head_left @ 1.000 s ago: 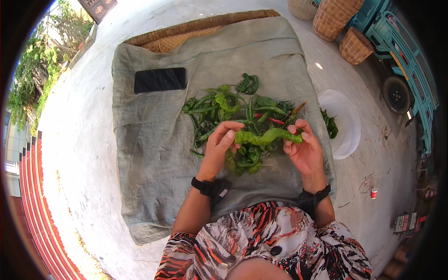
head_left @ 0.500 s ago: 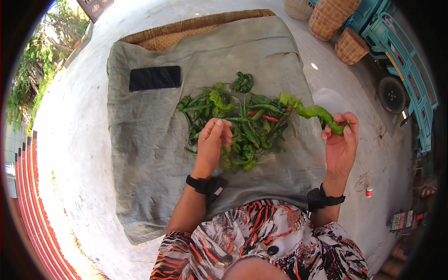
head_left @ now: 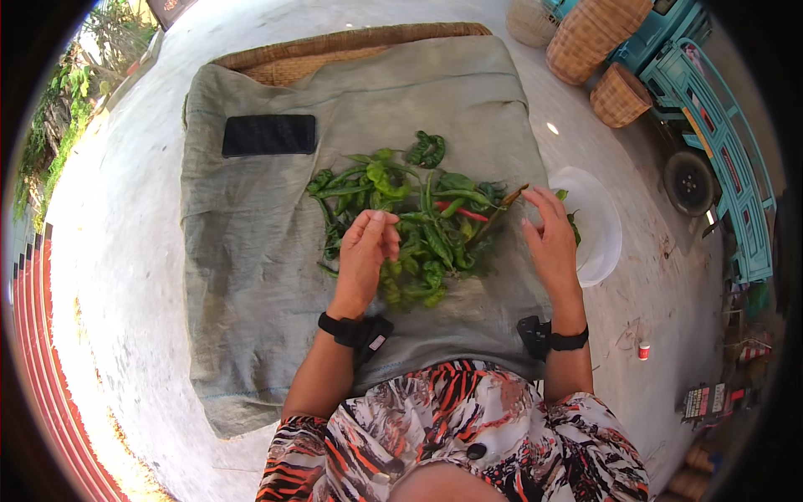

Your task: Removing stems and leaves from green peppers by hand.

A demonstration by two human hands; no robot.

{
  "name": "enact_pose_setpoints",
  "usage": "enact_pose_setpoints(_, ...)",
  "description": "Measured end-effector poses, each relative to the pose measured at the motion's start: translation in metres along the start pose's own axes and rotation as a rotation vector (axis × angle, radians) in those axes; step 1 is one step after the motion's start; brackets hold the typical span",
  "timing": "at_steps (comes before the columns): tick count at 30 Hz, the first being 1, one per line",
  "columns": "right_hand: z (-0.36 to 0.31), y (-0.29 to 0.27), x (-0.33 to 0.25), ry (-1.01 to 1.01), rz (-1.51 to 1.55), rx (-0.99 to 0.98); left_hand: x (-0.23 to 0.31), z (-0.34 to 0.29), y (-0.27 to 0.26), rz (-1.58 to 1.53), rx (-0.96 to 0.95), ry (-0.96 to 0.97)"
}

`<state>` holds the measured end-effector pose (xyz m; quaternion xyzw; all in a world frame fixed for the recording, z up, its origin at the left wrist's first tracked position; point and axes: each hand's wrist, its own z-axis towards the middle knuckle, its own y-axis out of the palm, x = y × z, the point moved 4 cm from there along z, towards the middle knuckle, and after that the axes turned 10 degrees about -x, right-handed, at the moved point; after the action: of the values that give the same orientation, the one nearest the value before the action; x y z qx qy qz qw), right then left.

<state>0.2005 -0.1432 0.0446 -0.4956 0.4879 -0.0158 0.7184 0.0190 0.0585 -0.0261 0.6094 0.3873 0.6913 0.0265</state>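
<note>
Green peppers (head_left: 437, 243) | phone (head_left: 268, 135) beyond, left | white bucket (head_left: 602, 238) right | hands (head_left: 360, 261) flanking

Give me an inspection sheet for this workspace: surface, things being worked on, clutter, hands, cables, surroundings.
Surface: creased grey-green woven cloth; brown wicker rim showing at far edge.
Job's things: pile of curled green peppers, a slim red pepper among them.
Clutter: black rectangular phone.
Hands: left hand loosely curled at the pile's left; right hand open by its right side.
Cables: nothing seen.
Surroundings: round white tub, brown woven baskets, turquoise metal vehicle at right.
</note>
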Motion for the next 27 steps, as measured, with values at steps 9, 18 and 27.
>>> enact_pose_setpoints(9,0.019,0.019,-0.014,-0.274,-0.412,-0.094,-0.002,0.001,0.002,0.042,-0.02,-0.016)
enact_pose_setpoints(18,-0.01,-0.008,-0.033,-0.101,0.305,-0.077,0.001,-0.004,0.001,0.132,-0.053,-0.02)
enact_pose_setpoints(27,-0.008,0.03,-0.068,-0.151,0.576,-0.212,0.001,-0.006,0.023,0.339,-0.258,0.025)
